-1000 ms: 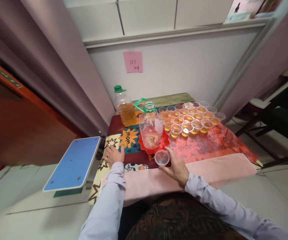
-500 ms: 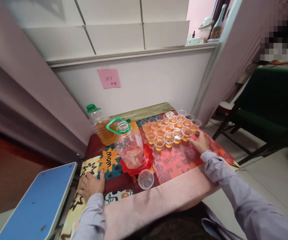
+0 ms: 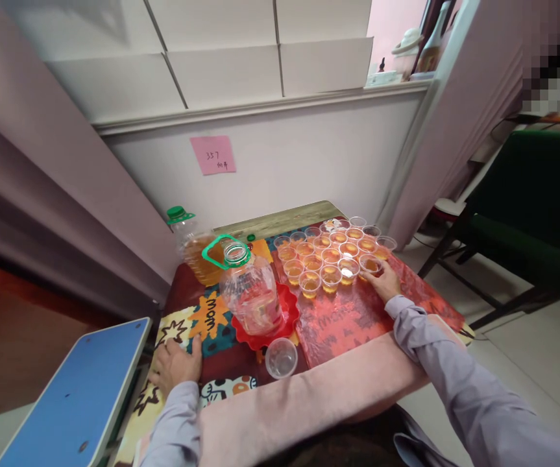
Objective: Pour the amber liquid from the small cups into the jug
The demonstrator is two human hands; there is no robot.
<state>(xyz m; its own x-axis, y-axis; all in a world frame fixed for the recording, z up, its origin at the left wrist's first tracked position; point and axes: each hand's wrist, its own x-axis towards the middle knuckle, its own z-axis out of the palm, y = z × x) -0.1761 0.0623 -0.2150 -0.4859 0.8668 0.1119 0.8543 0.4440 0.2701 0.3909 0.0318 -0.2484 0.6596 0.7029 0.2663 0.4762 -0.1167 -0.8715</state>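
My left hand lies flat on the patterned tablecloth at the table's left front, holding nothing. My right hand reaches to the group of small clear cups filled with amber liquid; its fingers touch the nearest right cup. An empty clear cup stands alone near the front edge. Behind it a large clear jug with a green handle and no cap sits on a red plate.
A capped bottle of amber liquid stands behind the jug. A blue board juts out left of the table. A pink cloth covers the front edge. A dark chair stands to the right. A pink note hangs on the wall.
My right hand let go of the empty cup near the front and moved right and away to the filled cups. My left hand stayed flat. The view swung right.
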